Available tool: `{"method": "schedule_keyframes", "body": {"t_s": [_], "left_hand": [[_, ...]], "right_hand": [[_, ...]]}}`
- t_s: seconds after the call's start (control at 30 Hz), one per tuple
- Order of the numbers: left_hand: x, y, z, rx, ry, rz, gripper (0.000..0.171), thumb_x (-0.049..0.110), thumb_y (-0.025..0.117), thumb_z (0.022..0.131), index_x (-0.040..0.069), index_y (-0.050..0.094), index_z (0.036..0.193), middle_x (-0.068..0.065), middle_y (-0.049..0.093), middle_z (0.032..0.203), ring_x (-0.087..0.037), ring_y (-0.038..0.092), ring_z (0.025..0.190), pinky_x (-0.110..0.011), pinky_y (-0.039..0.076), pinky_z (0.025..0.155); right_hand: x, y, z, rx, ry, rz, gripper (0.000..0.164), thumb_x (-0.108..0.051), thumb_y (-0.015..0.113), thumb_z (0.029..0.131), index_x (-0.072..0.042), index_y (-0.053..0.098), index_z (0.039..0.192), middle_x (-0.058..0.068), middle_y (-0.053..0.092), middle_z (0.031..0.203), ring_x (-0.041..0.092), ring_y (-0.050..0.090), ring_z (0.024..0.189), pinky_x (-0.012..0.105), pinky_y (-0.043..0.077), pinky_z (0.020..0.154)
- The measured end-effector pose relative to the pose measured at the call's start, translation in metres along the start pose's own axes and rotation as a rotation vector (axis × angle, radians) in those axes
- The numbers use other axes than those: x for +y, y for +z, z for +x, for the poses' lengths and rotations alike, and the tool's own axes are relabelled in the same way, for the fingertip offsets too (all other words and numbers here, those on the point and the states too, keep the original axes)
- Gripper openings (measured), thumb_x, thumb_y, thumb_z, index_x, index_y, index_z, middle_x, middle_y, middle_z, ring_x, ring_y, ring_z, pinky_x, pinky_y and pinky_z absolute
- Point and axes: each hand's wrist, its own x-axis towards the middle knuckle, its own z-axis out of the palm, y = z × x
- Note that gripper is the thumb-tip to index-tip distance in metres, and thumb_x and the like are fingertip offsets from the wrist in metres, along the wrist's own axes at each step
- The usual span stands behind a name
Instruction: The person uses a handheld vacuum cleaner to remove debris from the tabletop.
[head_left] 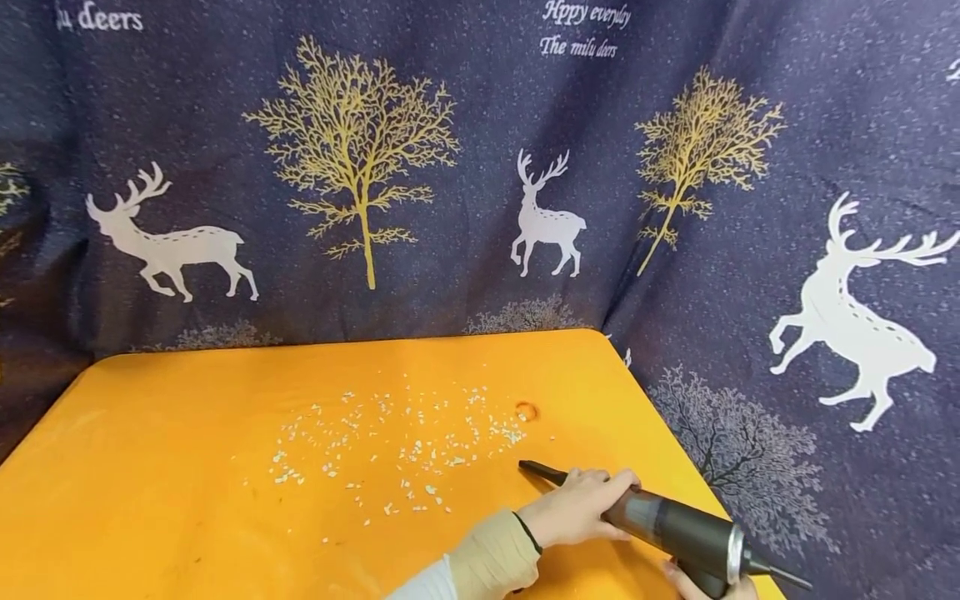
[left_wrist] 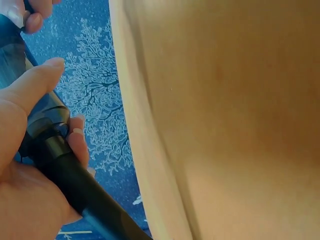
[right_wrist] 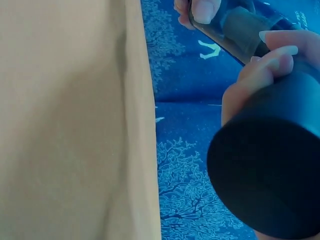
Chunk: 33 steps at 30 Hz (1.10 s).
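Note:
A dark handheld vacuum cleaner (head_left: 693,533) with a long flat black nozzle (head_left: 542,472) is held in both hands above the right side of the orange table (head_left: 187,467). My left hand (head_left: 576,508) grips its front end, thumb and fingers around the body where the nozzle (left_wrist: 87,192) joins. My right hand (head_left: 684,583) holds the handle; in the right wrist view its fingers (right_wrist: 255,80) wrap the grip above a round black end (right_wrist: 265,180). Small white paper-like scraps (head_left: 431,450) lie scattered left of the nozzle tip, apart from it.
A reddish ring-shaped thing or mark (head_left: 527,411) is on the table beside the scraps. Dark blue cloth (head_left: 465,208) printed with deer and trees hangs behind the table and along its right edge.

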Motion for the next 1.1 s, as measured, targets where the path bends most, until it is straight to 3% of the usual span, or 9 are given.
{"method": "schedule_keyframes", "body": {"t_s": [0.03,0.07,0.1,0.33,0.63,0.87,1.1], "left_hand": [[-0.001,-0.001,0.000,0.007,-0.004,-0.002,0.057,0.045,0.066,0.077,0.031,0.035,0.123,0.014,0.060,0.107,-0.001,0.053,0.092,-0.020,0.033,0.078],[-0.003,-0.001,-0.001,0.012,-0.012,-0.009,0.057,0.045,0.066,0.077,0.031,0.035,0.122,0.013,0.060,0.107,-0.001,0.053,0.092,-0.021,0.033,0.078],[-0.005,-0.001,-0.001,0.017,-0.021,-0.012,0.056,0.045,0.066,0.077,0.032,0.036,0.122,0.013,0.060,0.106,-0.001,0.053,0.092,-0.022,0.033,0.079],[-0.017,-0.001,-0.005,0.012,-0.066,-0.063,0.054,0.045,0.066,0.078,0.033,0.037,0.121,0.013,0.059,0.107,-0.002,0.054,0.094,-0.026,0.036,0.081],[-0.026,-0.003,-0.001,0.028,-0.062,-0.071,0.056,0.041,0.070,0.076,0.034,0.039,0.121,0.013,0.059,0.107,0.000,0.054,0.093,-0.026,0.036,0.085],[-0.033,-0.005,0.006,0.049,-0.006,-0.066,0.058,0.040,0.072,0.075,0.032,0.039,0.122,0.010,0.061,0.105,0.001,0.056,0.088,-0.020,0.038,0.081],[-0.036,-0.009,0.011,0.051,-0.011,-0.053,0.059,0.036,0.074,0.074,0.031,0.040,0.122,0.011,0.061,0.106,-0.001,0.056,0.090,-0.021,0.038,0.083]], "right_hand": [[-0.006,-0.001,0.002,-0.045,0.099,0.043,0.040,-0.038,0.070,0.076,-0.002,0.066,0.094,0.003,0.063,0.067,0.014,0.057,0.056,0.026,0.046,0.054],[-0.017,0.000,0.000,-0.057,0.259,0.059,0.043,-0.035,0.073,0.073,0.000,0.064,0.094,0.002,0.062,0.064,0.015,0.057,0.055,0.028,0.047,0.055],[-0.022,0.002,0.001,-0.073,0.265,0.077,0.041,-0.034,0.072,0.074,0.001,0.063,0.093,0.003,0.060,0.060,0.017,0.057,0.053,0.029,0.047,0.054],[-0.033,0.010,0.004,-0.143,0.214,0.043,0.033,-0.036,0.066,0.080,-0.003,0.062,0.084,0.003,0.054,0.049,0.018,0.053,0.044,0.030,0.045,0.050],[-0.034,0.023,0.008,-0.086,0.157,0.124,0.030,-0.027,0.068,0.080,0.001,0.060,0.091,0.006,0.053,0.050,0.019,0.053,0.043,0.032,0.045,0.047],[-0.040,0.024,0.009,-0.043,0.177,0.110,0.033,-0.030,0.069,0.079,0.000,0.059,0.087,0.004,0.053,0.049,0.019,0.052,0.043,0.031,0.044,0.049],[-0.043,0.026,0.011,-0.014,0.156,0.094,0.034,-0.032,0.069,0.079,-0.001,0.061,0.090,0.004,0.054,0.048,0.020,0.054,0.045,0.025,0.043,0.056]]}}
